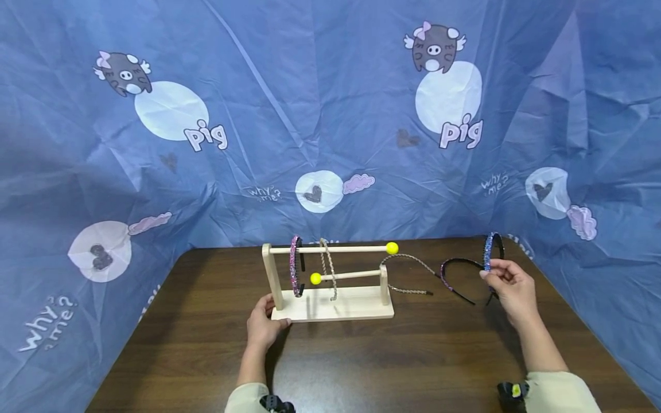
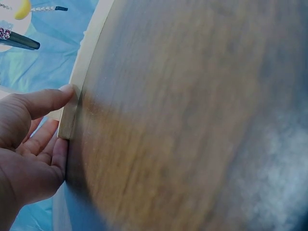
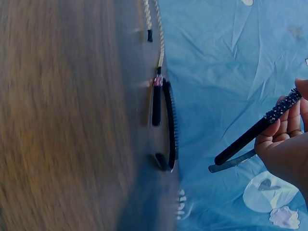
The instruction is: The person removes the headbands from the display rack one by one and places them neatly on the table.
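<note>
A pink headband (image 1: 294, 267) and braided headband (image 1: 331, 267) are hung on the wooden rack (image 1: 335, 312), gripped by the left hand (image 1: 264, 327); far right, a blue headband (image 1: 488, 252) is pinched by the right hand (image 1: 516, 289); a tan headband (image 1: 413, 259) and purple headband (image 1: 445, 274) are left unhung.

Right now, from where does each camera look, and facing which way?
Head: worn there, facing forward and down at the wooden stand; left hand, right hand and sleeves show.
Left wrist: worn there, facing the tabletop and stand's edge; left hand shows.
Right wrist: worn there, facing tabletop and blue headband; right hand shows.
Head and right wrist share that headband.
</note>
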`<state>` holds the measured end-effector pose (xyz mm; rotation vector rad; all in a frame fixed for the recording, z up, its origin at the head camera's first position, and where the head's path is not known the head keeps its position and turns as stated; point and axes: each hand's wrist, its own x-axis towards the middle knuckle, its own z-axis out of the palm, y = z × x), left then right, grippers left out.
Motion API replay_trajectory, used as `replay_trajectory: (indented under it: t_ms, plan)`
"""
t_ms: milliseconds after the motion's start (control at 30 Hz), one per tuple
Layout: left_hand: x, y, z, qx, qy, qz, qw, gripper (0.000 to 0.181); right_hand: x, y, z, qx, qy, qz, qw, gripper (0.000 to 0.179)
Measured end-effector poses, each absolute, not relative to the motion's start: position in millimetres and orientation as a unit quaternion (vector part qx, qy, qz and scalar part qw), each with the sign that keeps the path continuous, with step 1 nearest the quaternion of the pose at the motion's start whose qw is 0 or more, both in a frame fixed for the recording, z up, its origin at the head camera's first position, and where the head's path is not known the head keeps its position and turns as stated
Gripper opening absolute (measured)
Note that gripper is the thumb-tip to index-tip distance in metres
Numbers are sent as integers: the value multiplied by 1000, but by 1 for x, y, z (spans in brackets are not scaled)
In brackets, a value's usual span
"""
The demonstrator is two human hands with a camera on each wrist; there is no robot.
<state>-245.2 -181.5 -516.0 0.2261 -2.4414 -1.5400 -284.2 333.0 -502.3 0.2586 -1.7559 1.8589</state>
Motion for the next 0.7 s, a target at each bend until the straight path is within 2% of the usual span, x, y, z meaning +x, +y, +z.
replay_trajectory:
  t_ms: [167,300,500,700]
  plan:
    - [-245,-182,-517,83,-838,-527,117,65,-301,363,-529,67,-678,675,282,28]
    - [-246,-183,-517,83,-840,-523,118,65,-298,370,-525,56,-701,655,276,29]
    - [-246,-183,-519,81,-839,-526,118,65,-298,383,-538,-12,-770,571,286,24]
    - [-246,-182,-518,78,-837,-528,120,65,-304,399,-552,-48,-783,550,286,31]
